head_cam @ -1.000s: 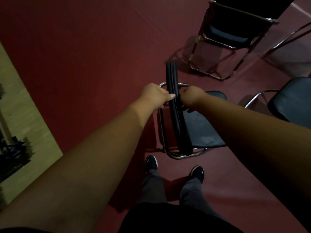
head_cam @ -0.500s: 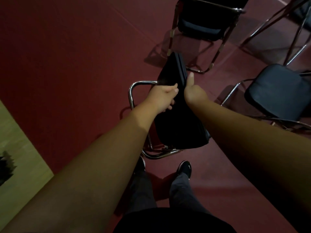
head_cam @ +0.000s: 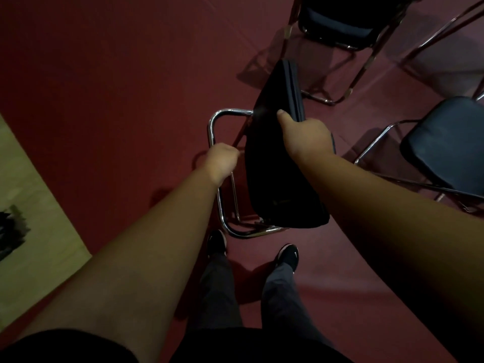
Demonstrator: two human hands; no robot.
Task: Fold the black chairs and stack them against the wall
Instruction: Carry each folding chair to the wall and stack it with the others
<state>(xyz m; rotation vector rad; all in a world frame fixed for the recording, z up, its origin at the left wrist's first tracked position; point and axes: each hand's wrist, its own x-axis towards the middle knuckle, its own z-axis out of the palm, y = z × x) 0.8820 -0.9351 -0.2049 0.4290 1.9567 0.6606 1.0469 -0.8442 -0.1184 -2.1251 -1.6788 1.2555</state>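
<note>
The black chair (head_cam: 275, 179) in hand stands on the red carpet (head_cam: 117, 87) directly ahead of the person's shoes (head_cam: 288, 255), with its padded seat and back closed flat against each other and its chrome frame (head_cam: 213, 121) projecting to the left. The right hand (head_cam: 307, 137) grips the upper edge of the closed pads, thumb laid along the near face, fingers wrapped over the far side. The left hand (head_cam: 222, 162) is closed around the chrome tube just left of the pads. Judged from this, the folding step on this chair is essentially complete and the carry step is due. The next move calls for lifting the folded unit clear of the carpet with both grips maintained (the pads could swing apart if the right hand loosens), turning, and transporting it to the wall. The wall itself cannot be identified with certainty; a pale band (head_cam: 34, 205) runs along the left edge of the view, and whether it is floor or wall base cannot be told. Two further chairs remain unfolded: one (head_cam: 337, 27) just beyond the folded chair, and one (head_cam: 445, 145) near on the right, its frame reaching toward the right forearm. Both restrict any swing forward or to the right, so the open carpet on the left appears the better exit path.
</note>
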